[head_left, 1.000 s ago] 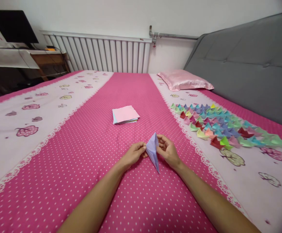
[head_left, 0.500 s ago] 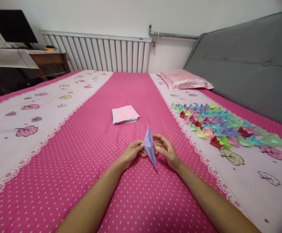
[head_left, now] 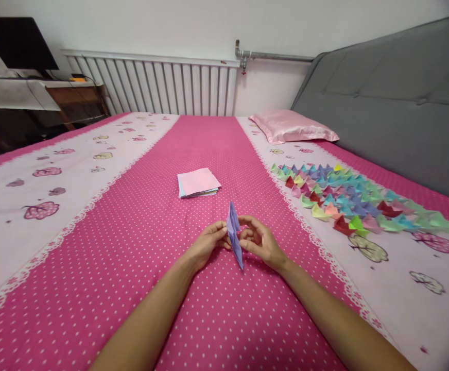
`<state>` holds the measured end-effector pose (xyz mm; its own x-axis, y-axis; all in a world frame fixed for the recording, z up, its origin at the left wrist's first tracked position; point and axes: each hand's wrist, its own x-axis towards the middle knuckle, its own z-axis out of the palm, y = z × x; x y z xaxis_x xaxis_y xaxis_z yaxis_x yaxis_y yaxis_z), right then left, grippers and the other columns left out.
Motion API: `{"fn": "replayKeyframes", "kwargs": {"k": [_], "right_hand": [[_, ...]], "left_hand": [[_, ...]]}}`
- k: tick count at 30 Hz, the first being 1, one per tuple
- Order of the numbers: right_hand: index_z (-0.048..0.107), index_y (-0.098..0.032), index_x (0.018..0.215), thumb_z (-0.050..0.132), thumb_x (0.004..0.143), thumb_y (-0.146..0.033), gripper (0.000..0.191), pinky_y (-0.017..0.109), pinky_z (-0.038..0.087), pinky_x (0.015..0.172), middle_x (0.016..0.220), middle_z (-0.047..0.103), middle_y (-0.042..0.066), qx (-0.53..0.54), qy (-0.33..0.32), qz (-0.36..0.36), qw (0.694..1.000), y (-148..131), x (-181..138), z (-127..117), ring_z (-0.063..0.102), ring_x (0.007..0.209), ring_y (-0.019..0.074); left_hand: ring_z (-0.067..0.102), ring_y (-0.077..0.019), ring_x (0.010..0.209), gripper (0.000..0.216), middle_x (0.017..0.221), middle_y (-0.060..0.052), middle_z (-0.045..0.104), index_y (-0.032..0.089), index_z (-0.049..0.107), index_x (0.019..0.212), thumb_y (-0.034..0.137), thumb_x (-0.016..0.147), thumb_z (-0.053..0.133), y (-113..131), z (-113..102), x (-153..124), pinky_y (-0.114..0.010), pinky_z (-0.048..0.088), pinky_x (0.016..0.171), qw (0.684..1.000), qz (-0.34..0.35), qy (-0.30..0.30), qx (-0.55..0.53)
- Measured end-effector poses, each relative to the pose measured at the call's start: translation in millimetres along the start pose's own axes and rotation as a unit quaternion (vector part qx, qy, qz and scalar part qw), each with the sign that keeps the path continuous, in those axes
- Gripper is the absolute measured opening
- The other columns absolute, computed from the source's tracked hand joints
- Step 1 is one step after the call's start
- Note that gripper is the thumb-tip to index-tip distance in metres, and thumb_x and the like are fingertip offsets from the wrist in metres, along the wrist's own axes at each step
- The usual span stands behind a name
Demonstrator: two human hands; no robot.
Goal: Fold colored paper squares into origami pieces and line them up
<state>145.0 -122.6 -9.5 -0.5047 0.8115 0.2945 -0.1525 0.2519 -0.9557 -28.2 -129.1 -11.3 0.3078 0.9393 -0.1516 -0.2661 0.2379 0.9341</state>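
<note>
Pinching a folded purple paper [head_left: 232, 234] between thumb and fingers of the left hand [head_left: 208, 243], curling the right hand [head_left: 263, 245] at its other side, too unclear there to tell a grip, angling wrists inward above a dotted pink bedspread [head_left: 209, 319], nearer than a paper stack [head_left: 199, 181].

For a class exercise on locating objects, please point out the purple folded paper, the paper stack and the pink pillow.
Purple folded paper [head_left: 232, 234], head view: middle of its visible side.
Paper stack [head_left: 199, 181], head view: middle of the pink top sheet.
Pink pillow [head_left: 294, 127], head view: middle of its upper surface.
</note>
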Motion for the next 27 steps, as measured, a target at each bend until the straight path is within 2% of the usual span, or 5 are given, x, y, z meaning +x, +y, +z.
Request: {"fn": "replayKeyframes", "kwargs": {"k": [13, 16, 22, 27], "right_hand": [[0.048, -0.022, 0.115, 0.059, 0.078, -0.026, 0.039, 0.022, 0.042, 0.059, 0.106, 0.051, 0.005, 0.015, 0.01, -0.003, 1.0, 4.2, -0.2, 0.0, 0.051, 0.068, 0.0089], [0.049, -0.022, 0.113, 0.059, 0.077, -0.027, 0.038, 0.022, 0.042, 0.059, 0.103, 0.052, 0.005, 0.011, 0.026, -0.001, 1.0, 5.2, 0.6, 0.4, 0.05, 0.065, 0.0086], [0.048, -0.02, 0.112, 0.06, 0.075, -0.027, 0.04, 0.021, 0.042, 0.054, 0.103, 0.053, 0.006, -0.013, 0.058, 0.002, 0.998, 5.4, 2.0, 1.0, 0.05, 0.06, 0.0076], [0.048, -0.019, 0.114, 0.06, 0.076, -0.029, 0.041, 0.022, 0.043, 0.054, 0.098, 0.053, 0.006, -0.041, 0.089, 0.002, 0.995, 3.5, 3.3, -0.3, 0.051, 0.06, 0.008]], "left_hand": [[0.06, -0.0132, 0.071, 0.029, 0.081, -0.004, 0.064, 0.015, 0.06, 0.101, 0.033, 0.079, 0.059, -1.0, -0.6, 0.9, -0.025, 0.045, 0.068, 1.0, 0.005, -0.007, -0.011], [0.059, -0.0123, 0.068, 0.029, 0.08, -0.005, 0.064, 0.014, 0.059, 0.1, 0.034, 0.078, 0.06, 0.3, 0.1, 0.5, -0.024, 0.045, 0.065, 1.0, 0.008, -0.009, -0.005], [0.055, -0.0082, 0.055, 0.027, 0.067, -0.002, 0.061, 0.013, 0.058, 0.085, 0.038, 0.076, 0.061, -1.9, 0.1, 1.3, -0.021, 0.045, 0.059, 1.0, 0.018, 0.003, 0.013], [0.058, -0.0098, 0.053, 0.026, 0.06, -0.001, 0.061, 0.013, 0.054, 0.079, 0.039, 0.078, 0.058, -3.1, 1.8, 0.6, -0.021, 0.046, 0.056, 0.998, 0.026, 0.039, 0.039]]}}
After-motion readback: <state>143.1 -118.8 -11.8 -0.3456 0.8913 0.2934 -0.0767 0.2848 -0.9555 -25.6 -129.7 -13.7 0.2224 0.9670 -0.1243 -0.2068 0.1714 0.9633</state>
